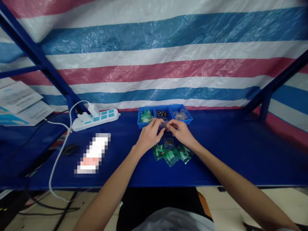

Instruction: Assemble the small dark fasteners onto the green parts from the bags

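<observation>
My left hand and my right hand meet in front of the blue bins, fingertips pinched on a small clear plastic bag. The bag's contents are too small to make out. Just below my hands, another small clear bag with dark print lies on the table. Several green packets with pale pieces inside overlap nearer to me. Behind my hands, the left bin holds green packets, the middle one small black parts, and the right one clear bags.
A white power strip with plugged-in chargers stands at the back left of the blue table. A white cable runs over the front edge. Nearby are a blurred-out flat object, a dark mouse and white boxes.
</observation>
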Tool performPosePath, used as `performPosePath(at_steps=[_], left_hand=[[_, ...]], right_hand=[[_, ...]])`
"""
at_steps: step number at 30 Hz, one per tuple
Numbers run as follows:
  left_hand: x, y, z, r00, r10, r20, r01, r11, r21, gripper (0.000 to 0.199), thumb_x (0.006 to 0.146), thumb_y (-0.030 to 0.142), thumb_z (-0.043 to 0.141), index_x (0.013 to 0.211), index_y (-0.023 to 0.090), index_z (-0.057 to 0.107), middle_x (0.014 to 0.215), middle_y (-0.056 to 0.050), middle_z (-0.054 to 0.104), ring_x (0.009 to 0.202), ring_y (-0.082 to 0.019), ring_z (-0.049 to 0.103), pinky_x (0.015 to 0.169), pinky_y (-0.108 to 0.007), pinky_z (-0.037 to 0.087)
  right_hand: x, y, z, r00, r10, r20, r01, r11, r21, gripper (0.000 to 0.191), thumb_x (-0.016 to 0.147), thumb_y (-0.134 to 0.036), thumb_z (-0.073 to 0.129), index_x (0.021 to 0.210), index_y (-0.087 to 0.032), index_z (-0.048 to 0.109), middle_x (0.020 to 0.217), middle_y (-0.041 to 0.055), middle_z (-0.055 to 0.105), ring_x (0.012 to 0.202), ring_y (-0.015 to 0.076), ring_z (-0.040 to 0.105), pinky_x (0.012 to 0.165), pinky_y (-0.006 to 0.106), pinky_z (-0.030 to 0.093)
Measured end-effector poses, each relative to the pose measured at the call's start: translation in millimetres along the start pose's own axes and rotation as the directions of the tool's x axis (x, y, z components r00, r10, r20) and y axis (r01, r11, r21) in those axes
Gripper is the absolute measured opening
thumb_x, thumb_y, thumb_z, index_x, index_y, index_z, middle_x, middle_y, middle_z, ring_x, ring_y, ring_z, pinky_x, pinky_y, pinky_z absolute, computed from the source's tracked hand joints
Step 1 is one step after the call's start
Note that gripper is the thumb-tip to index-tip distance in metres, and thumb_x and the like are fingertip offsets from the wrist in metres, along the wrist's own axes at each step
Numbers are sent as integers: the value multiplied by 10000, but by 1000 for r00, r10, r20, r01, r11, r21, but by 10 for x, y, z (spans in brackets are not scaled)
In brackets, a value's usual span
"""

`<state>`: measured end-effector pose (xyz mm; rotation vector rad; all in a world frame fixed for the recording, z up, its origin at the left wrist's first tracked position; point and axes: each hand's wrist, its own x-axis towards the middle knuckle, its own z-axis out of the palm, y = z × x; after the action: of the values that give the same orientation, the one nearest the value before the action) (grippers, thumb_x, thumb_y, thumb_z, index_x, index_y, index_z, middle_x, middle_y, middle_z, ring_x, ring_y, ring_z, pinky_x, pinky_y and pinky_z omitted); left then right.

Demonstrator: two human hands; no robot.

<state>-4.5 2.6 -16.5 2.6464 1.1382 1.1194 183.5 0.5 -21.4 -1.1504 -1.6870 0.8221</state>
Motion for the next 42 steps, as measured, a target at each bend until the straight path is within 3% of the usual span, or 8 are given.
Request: performPosePath(at_steps=[5,11,15,21,30,33,36,42], left_hand=[[-18,2,8,993,-2,117,-1,1000,27,321,909,285,630,1186,215,484,1194,-82,533,887,-186,662,665,-304,582],[-17,7,-16,998,37,50,-39,998,46,156,973,296,525,1081,190,562,1213,-102,503,943,-185,648,672,-287,577],[-13,-3,-30,999,39,11,-40,998,55,180,998,299,479,998,184,618,1172,-91,520,937,-169,636,711,-286,570],[-19,20,-39,1000,17,4,-18,999,39,212,997,317,484,955,178,639,1037,-70,567,880,-165,634,716,-289,563],[-1,69,-60,989,123,80,-122,992,-15,198,910,281,610,1085,194,583,1368,-130,487,1299,-293,498,1069,-483,472],[0,38,-35,988,125,93,-126,992,2,332,860,259,683,1155,190,547,1389,-138,476,1301,-319,487,1073,-517,457],[0,10,-12,989,136,65,-137,990,15,256,919,217,615,1165,193,547,1361,-133,495,1280,-299,502,1050,-503,472],[20,-18,2,993,114,-24,-113,993,45,212,1017,186,435,1132,178,613,1059,-87,639,1022,-221,623,949,-419,522]], right_hand=[[5,25,-5,994,97,-42,-88,980,179,198,813,-385,658,749,-197,643,750,26,648,623,167,589,488,267,443],[-9,-32,-23,998,30,-59,-17,978,209,213,791,-399,727,738,-193,735,1188,107,695,1025,277,671,621,310,535],[-10,-54,-39,999,17,-30,-10,973,231,221,839,-406,695,771,-203,751,1028,77,755,1037,258,677,882,385,531],[-5,-6,-15,999,30,-36,-22,979,205,192,850,-369,655,947,-208,696,896,52,738,842,214,683,778,362,548],[-23,-11,4,988,14,156,-57,961,272,184,851,-282,607,970,-191,715,983,53,752,972,234,696,959,423,513],[-35,-48,3,989,45,142,-85,954,287,201,830,-337,658,941,-177,711,949,54,749,963,239,691,941,415,516],[-26,-17,12,992,56,112,-84,962,259,216,826,-349,662,965,-187,696,960,57,737,951,237,687,894,403,537],[-25,32,35,996,-9,-94,12,999,31,322,831,-329,672,1131,-228,617,1046,79,712,980,251,682,794,383,555]])
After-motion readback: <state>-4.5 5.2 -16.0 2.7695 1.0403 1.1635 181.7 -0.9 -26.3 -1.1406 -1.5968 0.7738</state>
